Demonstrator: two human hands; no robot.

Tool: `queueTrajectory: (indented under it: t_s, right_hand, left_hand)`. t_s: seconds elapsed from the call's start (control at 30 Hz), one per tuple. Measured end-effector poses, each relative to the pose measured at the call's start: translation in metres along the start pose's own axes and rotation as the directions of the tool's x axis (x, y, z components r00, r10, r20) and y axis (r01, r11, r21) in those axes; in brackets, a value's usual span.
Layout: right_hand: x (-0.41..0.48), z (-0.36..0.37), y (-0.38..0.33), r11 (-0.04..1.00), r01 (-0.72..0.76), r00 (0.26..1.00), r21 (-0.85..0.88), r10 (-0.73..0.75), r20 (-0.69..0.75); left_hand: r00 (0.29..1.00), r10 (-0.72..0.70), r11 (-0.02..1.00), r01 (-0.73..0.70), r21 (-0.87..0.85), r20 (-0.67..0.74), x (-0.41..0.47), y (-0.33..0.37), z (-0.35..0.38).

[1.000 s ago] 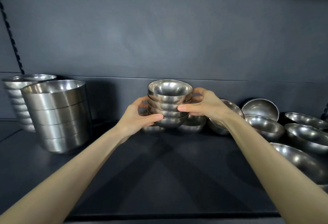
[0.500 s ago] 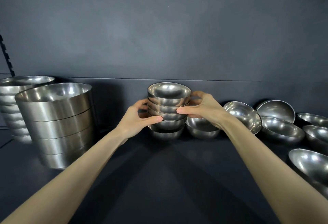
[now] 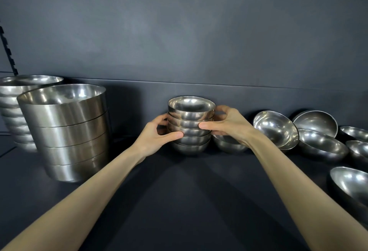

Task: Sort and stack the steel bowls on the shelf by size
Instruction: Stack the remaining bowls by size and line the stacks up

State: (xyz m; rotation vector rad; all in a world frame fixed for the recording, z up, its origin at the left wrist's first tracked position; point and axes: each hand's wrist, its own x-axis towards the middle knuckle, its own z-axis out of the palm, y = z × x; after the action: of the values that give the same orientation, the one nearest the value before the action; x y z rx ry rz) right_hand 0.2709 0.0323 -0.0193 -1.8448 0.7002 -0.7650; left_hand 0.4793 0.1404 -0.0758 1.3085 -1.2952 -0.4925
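Observation:
A stack of several small steel bowls [image 3: 191, 111] stands on the dark shelf [image 3: 179, 191] near the back wall, its lowest bowl touching the shelf. My left hand [image 3: 157, 137] grips the stack's left side, thumb across the front. My right hand [image 3: 229, 126] clasps its right side, thumb on the front. Behind my right wrist sits another small bowl [image 3: 229, 145], partly hidden.
A tall stack of large straight-walled steel bowls [image 3: 67, 131] stands at the left, with a second stack of rounded bowls [image 3: 18, 111] behind it. Loose medium bowls [image 3: 276, 129] lie scattered at the right, some tilted; one big bowl [image 3: 352, 187] sits at the right edge.
The stack held in both hands came down onto another small bowl on the shelf, so the pile is taller. The view shifted, so everything sits further right.

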Motion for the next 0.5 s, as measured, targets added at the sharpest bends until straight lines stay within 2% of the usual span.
queueTrajectory:
  t_s: [0.13, 0.5]
  right_hand:
    - [-0.001, 0.003, -0.002, 1.000, -0.002, 1.000, -0.003, 0.002, -0.001]
    - [-0.008, 0.012, 0.003, 1.000, 0.022, 0.997, -0.002, -0.022, -0.070]
  left_hand:
    - [0.999, -0.031, 0.997, 0.033, -0.073, 0.027, -0.001, 0.000, -0.001]
    - [1.000, 0.003, 0.998, -0.003, -0.064, -0.007, -0.004, 0.000, 0.001]
